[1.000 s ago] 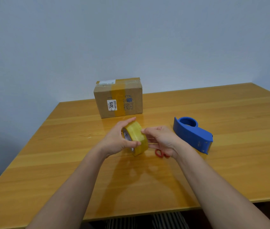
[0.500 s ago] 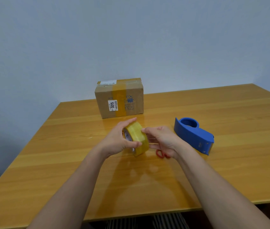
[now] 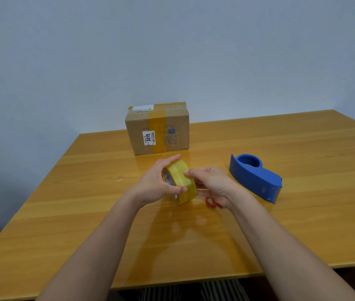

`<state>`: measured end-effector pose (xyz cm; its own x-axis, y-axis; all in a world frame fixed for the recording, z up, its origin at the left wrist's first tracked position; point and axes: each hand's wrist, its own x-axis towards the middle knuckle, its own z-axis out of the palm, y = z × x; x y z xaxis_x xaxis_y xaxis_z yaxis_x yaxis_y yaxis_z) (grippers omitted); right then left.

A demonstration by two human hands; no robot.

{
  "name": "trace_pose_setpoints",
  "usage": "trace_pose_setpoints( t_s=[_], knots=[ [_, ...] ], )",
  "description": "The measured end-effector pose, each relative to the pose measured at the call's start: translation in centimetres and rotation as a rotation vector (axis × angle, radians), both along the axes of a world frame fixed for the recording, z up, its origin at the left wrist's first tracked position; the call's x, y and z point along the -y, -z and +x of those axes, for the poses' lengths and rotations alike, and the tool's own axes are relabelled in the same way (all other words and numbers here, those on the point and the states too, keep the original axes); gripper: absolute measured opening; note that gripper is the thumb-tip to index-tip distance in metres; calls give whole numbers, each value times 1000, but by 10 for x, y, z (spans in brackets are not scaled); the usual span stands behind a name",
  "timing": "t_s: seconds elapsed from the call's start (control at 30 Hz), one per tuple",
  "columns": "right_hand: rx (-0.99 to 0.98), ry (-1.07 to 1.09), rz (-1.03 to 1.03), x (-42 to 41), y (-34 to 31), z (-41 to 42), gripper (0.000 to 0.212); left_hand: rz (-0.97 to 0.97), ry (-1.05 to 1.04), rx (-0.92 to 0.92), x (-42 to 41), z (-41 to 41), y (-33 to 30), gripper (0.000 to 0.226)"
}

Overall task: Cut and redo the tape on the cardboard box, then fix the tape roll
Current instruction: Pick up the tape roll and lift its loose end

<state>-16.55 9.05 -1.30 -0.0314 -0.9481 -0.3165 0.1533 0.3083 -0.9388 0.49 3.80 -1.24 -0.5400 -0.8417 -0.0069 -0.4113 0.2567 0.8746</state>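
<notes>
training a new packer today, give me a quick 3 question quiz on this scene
1. True or false: the tape roll sits loaded in the blue dispenser.
2. Which hand grips the roll around its rim? A) left hand B) right hand
3. Fill in: the cardboard box stands on the ___ side of the table.

Key: 1 false; 2 A; 3 far

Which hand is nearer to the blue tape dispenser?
Right. The right hand is just left of the blue tape dispenser, fingertips on the tape roll. The left hand grips the roll from its far side, further away.
</notes>
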Motion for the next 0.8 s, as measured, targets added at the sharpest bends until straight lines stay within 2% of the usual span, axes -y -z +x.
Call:
trace_pose_setpoints(
  t_s=[0.1,0.23,0.8],
  knots=[
    [-7,-30,2,-1,0,-3,25,-8,14,9,0,0,0,95],
    [-63,-106,-8,0,-2,-5,3,-5,16,10,0,1,0,96],
    [-17,-160,16,-3,-2,-3,4,4,38,11,-2,2,0,98]
  ],
)
